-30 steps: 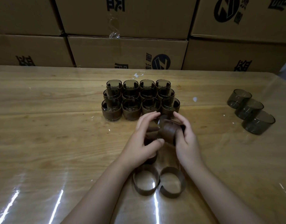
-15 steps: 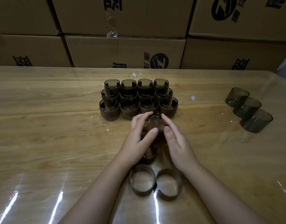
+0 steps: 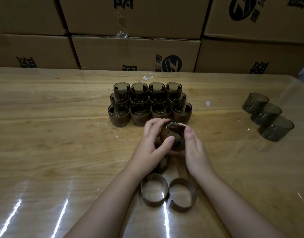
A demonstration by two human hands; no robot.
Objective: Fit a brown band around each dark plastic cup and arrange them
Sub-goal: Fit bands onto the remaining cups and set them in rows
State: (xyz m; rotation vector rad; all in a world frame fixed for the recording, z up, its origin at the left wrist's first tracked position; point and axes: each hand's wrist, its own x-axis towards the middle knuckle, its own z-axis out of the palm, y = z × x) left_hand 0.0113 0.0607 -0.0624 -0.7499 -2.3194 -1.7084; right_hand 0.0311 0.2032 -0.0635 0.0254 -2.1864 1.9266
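Left grip (image 3: 148, 148) and right grip (image 3: 196, 152) clasp a tilted dark cup (image 3: 172, 130) wearing a brown band (image 3: 181, 132), near twelve banded cups (image 3: 141, 110).

The glossy, film-covered wooden table (image 3: 53, 143) lies beneath your right hand (image 3: 196, 152). Beyond that hand, note the stacked brown cardboard boxes (image 3: 135, 50) with black printing.
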